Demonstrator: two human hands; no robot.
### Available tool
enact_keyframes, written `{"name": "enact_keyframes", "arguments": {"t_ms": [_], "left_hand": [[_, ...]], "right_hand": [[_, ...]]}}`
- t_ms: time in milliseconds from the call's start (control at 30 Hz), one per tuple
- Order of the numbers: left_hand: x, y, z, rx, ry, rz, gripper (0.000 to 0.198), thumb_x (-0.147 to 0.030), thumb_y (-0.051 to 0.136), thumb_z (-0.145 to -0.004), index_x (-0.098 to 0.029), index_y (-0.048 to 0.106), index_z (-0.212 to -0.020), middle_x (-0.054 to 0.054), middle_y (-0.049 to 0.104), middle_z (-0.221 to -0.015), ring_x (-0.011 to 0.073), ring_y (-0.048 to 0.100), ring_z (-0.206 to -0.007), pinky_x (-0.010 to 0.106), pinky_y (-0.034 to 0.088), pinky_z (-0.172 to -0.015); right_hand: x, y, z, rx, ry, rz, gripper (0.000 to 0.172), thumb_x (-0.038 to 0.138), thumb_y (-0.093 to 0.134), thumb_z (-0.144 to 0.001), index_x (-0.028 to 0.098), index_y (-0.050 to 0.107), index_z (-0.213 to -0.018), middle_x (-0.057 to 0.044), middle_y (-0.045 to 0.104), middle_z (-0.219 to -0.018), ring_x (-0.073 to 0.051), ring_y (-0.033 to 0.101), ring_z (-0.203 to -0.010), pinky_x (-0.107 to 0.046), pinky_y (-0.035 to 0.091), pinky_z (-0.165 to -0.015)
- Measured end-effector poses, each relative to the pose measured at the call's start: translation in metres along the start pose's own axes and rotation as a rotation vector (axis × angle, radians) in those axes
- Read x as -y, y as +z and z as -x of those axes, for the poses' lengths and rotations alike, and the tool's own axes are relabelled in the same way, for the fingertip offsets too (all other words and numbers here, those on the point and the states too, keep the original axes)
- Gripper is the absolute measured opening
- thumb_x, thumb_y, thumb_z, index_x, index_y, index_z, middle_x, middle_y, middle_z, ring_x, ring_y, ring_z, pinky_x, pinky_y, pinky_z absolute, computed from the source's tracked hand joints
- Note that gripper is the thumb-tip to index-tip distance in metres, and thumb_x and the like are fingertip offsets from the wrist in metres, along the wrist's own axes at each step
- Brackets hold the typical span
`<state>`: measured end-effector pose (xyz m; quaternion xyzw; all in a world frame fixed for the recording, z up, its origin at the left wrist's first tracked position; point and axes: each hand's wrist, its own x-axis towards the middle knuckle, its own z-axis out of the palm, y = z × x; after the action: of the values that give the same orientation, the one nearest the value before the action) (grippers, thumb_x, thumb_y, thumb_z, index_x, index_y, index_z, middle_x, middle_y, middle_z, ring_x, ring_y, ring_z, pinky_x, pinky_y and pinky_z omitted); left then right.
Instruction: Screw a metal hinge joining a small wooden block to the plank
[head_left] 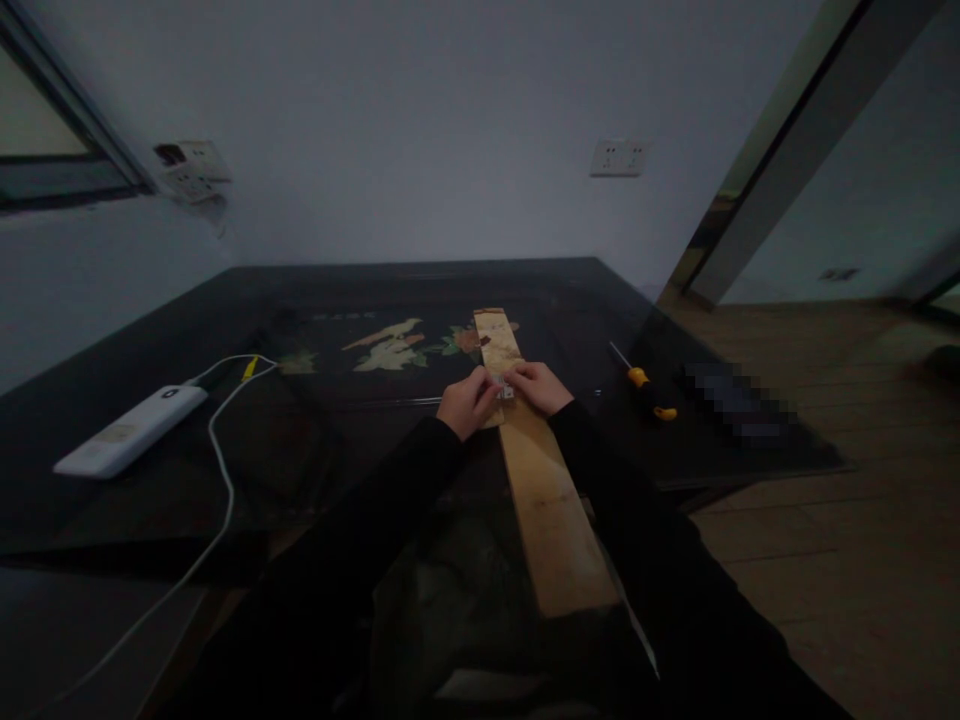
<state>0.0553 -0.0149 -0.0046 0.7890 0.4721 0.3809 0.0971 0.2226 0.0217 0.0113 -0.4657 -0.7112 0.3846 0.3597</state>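
A long wooden board (551, 500) runs from over my lap onto the dark table, its far part at the table's middle. On the board, between my hands, is a small silvery piece (505, 390) with dark marks; its exact kind is too small to make out. My left hand (466, 402) is closed in a pinch at the left side of this piece, above the board's left edge. From the right, my right hand (541, 388) is closed too, its fingertips at the piece's upper right. Both sets of fingertips nearly meet.
A screwdriver (643, 384) with a yellow and black handle lies right of the board, beside a blurred dark object (735, 400). At left, a white power bank (131, 430) has a white cable (225, 470) trailing off the table's front edge. A wall stands behind the table (420, 280).
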Motion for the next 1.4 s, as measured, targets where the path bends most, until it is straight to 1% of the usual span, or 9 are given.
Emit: {"name": "enact_keyframes", "arguments": {"t_ms": [200,300,433,567,867,967,1067,1233,1400], "left_hand": [[-0.004,-0.003,-0.001,-0.056,-0.052,0.111,0.015,-0.030,0.044,-0.090,-0.019,0.049,-0.082,-0.001,0.058,-0.070,0.0114,0.053,-0.062,0.021,0.040,-0.062],[-0.005,-0.003,-0.001,-0.057,-0.045,0.133,0.015,-0.031,0.044,-0.089,-0.019,0.048,-0.082,-0.002,0.057,-0.069,0.0111,0.053,-0.061,0.021,0.040,-0.062],[-0.004,-0.002,-0.002,-0.047,-0.031,0.147,0.019,-0.035,0.044,-0.090,-0.019,0.048,-0.081,-0.001,0.059,-0.071,0.0112,0.053,-0.061,0.021,0.041,-0.062],[-0.004,-0.003,-0.003,-0.016,-0.036,0.119,0.021,-0.036,0.045,-0.090,-0.019,0.048,-0.079,0.000,0.058,-0.069,0.0116,0.053,-0.061,0.021,0.041,-0.062],[-0.005,-0.004,-0.002,-0.031,-0.045,0.092,0.020,-0.036,0.048,-0.089,-0.020,0.048,-0.078,0.000,0.055,-0.068,0.0125,0.052,-0.062,0.022,0.039,-0.061],[-0.003,-0.002,-0.008,-0.087,-0.135,0.234,0.023,-0.036,0.044,-0.091,-0.019,0.046,-0.076,-0.003,0.050,-0.065,0.0112,0.049,-0.062,0.021,0.038,-0.061],[0.000,0.000,-0.017,-0.141,-0.365,0.559,0.030,-0.036,0.040,-0.094,-0.019,0.039,-0.069,-0.005,0.041,-0.059,0.0085,0.039,-0.052,0.019,0.034,-0.052],[0.006,-0.011,-0.024,0.050,-0.803,1.193,0.031,-0.030,0.029,-0.098,-0.019,0.036,-0.071,-0.004,0.040,-0.060,0.0036,0.020,-0.039,0.015,0.018,-0.038],[0.006,-0.029,-0.026,0.124,-0.887,1.415,0.031,-0.021,0.028,-0.098,-0.017,0.039,-0.069,-0.005,0.034,-0.056,0.0036,0.026,-0.039,0.013,0.023,-0.037]], "right_hand": [[0.009,0.003,0.006,0.184,0.224,-0.432,0.031,0.045,0.057,-0.072,0.020,0.046,-0.060,0.011,0.026,-0.044,-0.004,0.017,-0.038,-0.022,0.011,-0.040],[0.012,0.005,0.008,0.234,0.215,-0.478,0.037,0.053,0.061,-0.070,0.019,0.048,-0.065,0.011,0.026,-0.045,-0.004,0.017,-0.038,-0.021,0.009,-0.039],[0.012,0.007,0.008,0.194,0.141,-0.417,0.044,0.058,0.067,-0.062,0.018,0.051,-0.064,0.008,0.038,-0.048,-0.004,0.028,-0.041,-0.020,0.015,-0.041],[0.010,0.007,0.007,0.120,0.094,-0.364,0.038,0.052,0.066,-0.062,0.017,0.051,-0.061,0.006,0.046,-0.052,-0.005,0.036,-0.047,-0.020,0.024,-0.046],[0.005,0.007,0.003,-0.070,-0.048,-0.146,0.030,0.044,0.060,-0.064,0.018,0.049,-0.056,0.005,0.045,-0.053,-0.009,0.040,-0.054,-0.023,0.030,-0.052],[0.003,0.006,0.002,-0.110,-0.040,-0.161,0.029,0.045,0.057,-0.068,0.017,0.054,-0.062,0.002,0.052,-0.059,-0.011,0.045,-0.059,-0.024,0.035,-0.056],[-0.001,0.005,0.000,-0.086,-0.041,-0.144,0.030,0.047,0.056,-0.070,0.017,0.055,-0.064,0.001,0.052,-0.060,-0.012,0.046,-0.060,-0.024,0.037,-0.058],[-0.004,0.005,-0.001,-0.067,-0.037,-0.107,0.032,0.049,0.057,-0.069,0.017,0.056,-0.066,0.001,0.054,-0.063,-0.013,0.049,-0.064,-0.024,0.039,-0.060],[-0.003,0.006,-0.002,-0.060,-0.016,-0.178,0.036,0.050,0.061,-0.066,0.015,0.060,-0.071,0.000,0.057,-0.067,-0.012,0.051,-0.063,-0.024,0.039,-0.060]]}}
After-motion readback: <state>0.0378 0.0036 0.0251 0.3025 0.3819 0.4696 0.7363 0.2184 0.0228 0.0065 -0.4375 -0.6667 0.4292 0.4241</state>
